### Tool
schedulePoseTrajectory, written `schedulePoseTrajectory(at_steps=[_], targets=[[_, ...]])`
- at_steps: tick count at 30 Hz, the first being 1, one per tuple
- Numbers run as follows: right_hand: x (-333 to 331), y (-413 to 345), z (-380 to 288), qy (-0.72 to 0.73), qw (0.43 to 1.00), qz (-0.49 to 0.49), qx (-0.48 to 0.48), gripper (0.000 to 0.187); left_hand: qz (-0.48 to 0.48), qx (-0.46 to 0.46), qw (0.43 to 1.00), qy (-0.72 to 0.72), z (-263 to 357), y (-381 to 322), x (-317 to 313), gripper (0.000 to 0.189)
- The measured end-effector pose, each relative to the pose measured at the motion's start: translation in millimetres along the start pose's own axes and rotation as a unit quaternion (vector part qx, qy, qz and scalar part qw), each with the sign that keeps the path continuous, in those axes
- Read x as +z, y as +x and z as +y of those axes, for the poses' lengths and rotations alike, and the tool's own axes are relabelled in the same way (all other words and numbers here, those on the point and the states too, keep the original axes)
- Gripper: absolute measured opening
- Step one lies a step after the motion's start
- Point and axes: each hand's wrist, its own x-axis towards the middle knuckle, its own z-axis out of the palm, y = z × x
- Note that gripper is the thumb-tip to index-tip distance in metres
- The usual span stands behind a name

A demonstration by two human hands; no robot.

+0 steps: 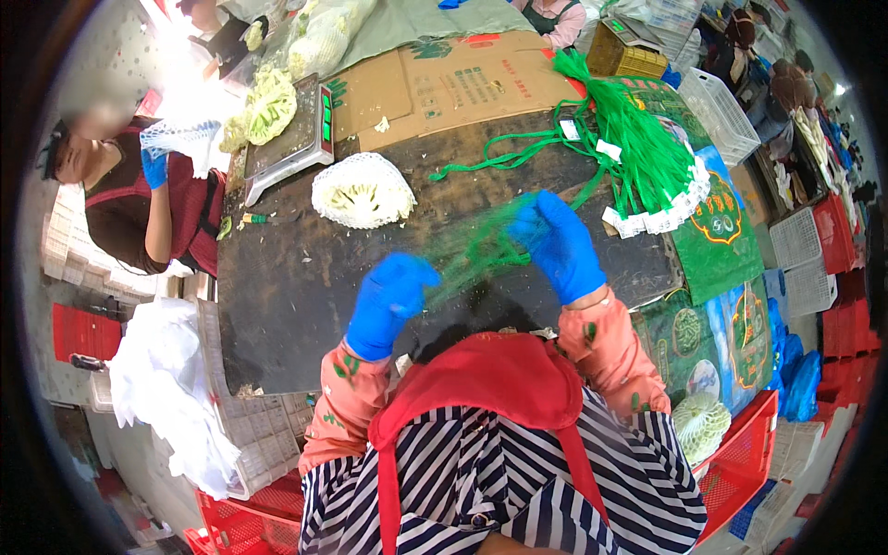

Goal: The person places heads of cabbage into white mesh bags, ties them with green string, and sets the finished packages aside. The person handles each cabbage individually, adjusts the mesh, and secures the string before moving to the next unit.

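Note:
My left hand, in a blue glove, grips one end of a green mesh net. The other end is in my right hand, also gloved in blue. The net is stretched between them above the dark tabletop and is blurred. A cauliflower in white foam netting sits on the table beyond my left hand. Beyond my right hand lies a bundle of green mesh nets with white paper tags along its near end.
A digital scale stands at the back left, with a cauliflower at its pan. A small knife lies near the left edge. A co-worker holds white netting at left. Red crates stand low on both sides.

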Motion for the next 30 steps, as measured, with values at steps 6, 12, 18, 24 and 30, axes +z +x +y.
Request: schedulePoseTrajectory(at_steps=[6,12,18,24,30], targets=[[19,-35,19,-0.221,0.957,-0.106,0.156,0.017,0.147,0.114,0.927,0.325,4,20,-36,0.015],[31,-26,5,-0.566,0.818,-0.064,-0.082,0.024,-0.062,0.033,0.955,-0.289,22,-3,-46,0.011],[37,-23,-19,-0.238,0.955,-0.111,0.137,0.025,0.023,0.045,0.918,0.394,5,-10,-10,0.016],[23,-31,20,-0.526,0.825,-0.198,-0.065,0.024,0.161,0.03,0.967,-0.194,46,-12,-51,0.006],[24,-4,-14,-0.32,0.942,0.016,-0.097,0.013,0.116,-0.007,0.949,0.292,7,-28,-24,0.003]])
